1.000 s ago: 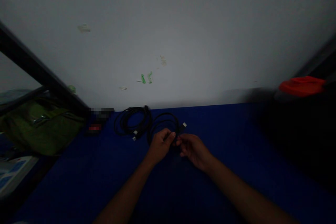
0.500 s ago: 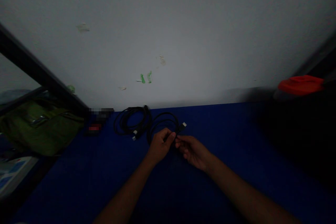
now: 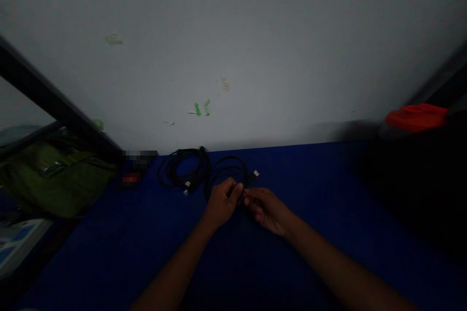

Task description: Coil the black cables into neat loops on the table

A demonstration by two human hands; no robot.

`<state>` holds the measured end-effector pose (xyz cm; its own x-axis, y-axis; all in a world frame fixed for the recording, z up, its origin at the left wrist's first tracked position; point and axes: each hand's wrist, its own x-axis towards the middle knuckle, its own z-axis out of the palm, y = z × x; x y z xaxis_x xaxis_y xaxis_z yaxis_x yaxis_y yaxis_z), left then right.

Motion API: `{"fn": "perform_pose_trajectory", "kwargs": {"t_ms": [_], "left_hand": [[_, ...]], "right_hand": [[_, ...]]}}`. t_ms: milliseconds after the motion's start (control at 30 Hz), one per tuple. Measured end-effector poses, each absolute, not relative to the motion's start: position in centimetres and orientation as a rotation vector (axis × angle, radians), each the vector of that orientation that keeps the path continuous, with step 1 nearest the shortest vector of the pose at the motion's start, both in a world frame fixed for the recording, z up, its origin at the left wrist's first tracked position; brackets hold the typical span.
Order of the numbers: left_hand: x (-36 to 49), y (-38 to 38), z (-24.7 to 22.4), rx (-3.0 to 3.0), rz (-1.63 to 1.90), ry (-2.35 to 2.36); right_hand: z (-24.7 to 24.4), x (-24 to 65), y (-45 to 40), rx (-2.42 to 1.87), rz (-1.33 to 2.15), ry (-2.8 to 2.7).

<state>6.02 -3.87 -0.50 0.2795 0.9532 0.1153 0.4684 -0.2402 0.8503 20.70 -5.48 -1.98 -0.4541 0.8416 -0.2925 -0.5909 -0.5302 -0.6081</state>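
Far L, a green bag (image 3: 62, 187); then, on the blue table (image 3: 317, 175), a coiled black cable (image 3: 204, 167) lies near the wall, w/ no hand on it. Just R of that, near mid-table, is the 2nd cable (image 3: 245, 169), also looped, w/ a plug (image 3: 253, 176) poking out beyond the hands. Prob. light, bendy, a bit springy, so loops may fan out if let go; plug end stiffer, metal tip worth sparing. Best grip approx. where strands bunch, just below the plug. L hand (image 3: 221, 206) is there, back of hand up, thumb & forefinger pressed together on the bunch. R hand (image 3: 272, 211) reaches in from the R, turned on its side, fingertips gathered beside the L thumb, other fingers curled; too dim to tell if they pinch anything. Far R, an orange lid (image 3: 416, 117) by a dark shape.
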Motion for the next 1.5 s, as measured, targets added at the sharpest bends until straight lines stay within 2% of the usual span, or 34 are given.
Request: {"fn": "perform_pose_trajectory", "kwargs": {"t_ms": [400,700,1167,1367,1500], "left_hand": [[5.91,-3.67,-0.85,1.752,0.883,1.247],[5.95,-3.76,-0.72,1.712,0.902,1.200],[5.63,-3.71,-0.71,1.770,0.816,1.091],[5.77,-3.77,-0.62,1.705,0.817,1.082],[5.86,-3.79,-0.56,1.691,0.802,1.077]], "right_hand": [[-1.46,20.47,-5.78,-0.831,1.806,-0.772],[-2.31,20.60,-5.45,-0.755,2.079,-0.556],[-1.78,20.53,-5.59,-0.846,1.959,-0.602],[-1.58,20.70,-5.60,-0.911,1.900,-0.858],[-1.84,21.13,-5.30,-1.121,1.645,-1.281]]}}
